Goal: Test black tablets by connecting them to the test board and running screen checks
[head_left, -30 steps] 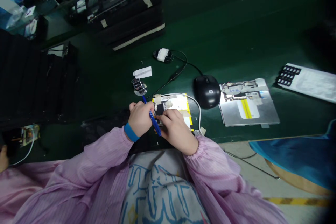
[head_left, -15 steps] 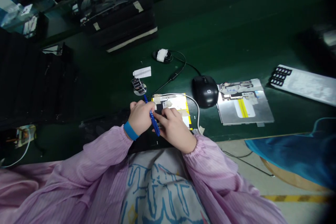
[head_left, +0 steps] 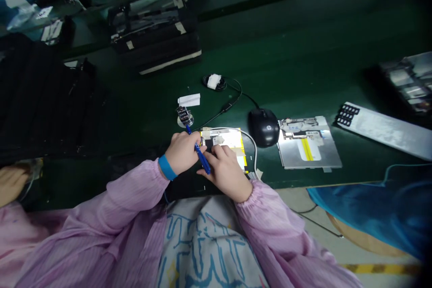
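My left hand (head_left: 183, 152), a blue band round its wrist, is closed around a slender blue tool (head_left: 203, 162), a pen or tweezers; I cannot tell which. It slants down to the right. My right hand (head_left: 227, 168) rests over the near left part of an opened flat device (head_left: 238, 140) with yellow edges and taped parts. Its thumb and index finger are apart, and the other fingers bend over the device. The fingers hide the spot beneath them. Just beyond my left hand is a metal tally counter (head_left: 184, 116), and a white cable (head_left: 254, 144) curves round the device.
A black mouse (head_left: 265, 128) lies to the right, beside a second opened device (head_left: 310, 146). Further right is a long pale strip (head_left: 384, 130). A cable bundle (head_left: 214, 82), dark stacked cases (head_left: 158, 31) and a paper slip (head_left: 189, 100) lie beyond. A co-worker's hand (head_left: 12, 184) is at the left.
The camera view has shifted, so the table things appear lower. A co-worker's hand has come into view at the left edge. My hands stay close together over the device, the blue tool still in the left.
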The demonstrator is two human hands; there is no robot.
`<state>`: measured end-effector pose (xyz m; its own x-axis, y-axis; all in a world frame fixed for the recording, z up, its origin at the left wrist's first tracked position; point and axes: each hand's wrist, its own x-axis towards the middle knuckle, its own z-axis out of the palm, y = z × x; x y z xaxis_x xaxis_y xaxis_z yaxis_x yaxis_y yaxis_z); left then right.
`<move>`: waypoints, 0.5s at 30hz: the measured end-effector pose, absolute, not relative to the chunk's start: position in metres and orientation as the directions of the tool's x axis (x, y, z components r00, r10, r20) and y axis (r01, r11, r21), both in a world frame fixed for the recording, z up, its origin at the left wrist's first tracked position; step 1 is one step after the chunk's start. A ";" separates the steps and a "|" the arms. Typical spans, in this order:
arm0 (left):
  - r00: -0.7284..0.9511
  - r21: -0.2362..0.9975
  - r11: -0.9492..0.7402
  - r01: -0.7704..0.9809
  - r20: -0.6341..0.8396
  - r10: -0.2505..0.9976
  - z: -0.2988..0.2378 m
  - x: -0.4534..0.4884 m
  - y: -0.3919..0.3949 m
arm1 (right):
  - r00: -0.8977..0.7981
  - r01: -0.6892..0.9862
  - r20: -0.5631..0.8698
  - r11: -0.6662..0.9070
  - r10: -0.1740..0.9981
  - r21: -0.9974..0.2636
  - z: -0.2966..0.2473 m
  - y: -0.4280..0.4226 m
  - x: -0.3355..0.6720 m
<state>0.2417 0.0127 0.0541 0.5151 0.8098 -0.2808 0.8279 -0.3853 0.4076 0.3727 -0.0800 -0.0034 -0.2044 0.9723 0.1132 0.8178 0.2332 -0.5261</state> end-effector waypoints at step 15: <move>-0.287 0.922 0.251 -0.294 -0.336 0.897 0.053 0.093 0.221 | 0.208 0.079 0.056 0.040 0.977 -0.996 0.052 0.140 0.388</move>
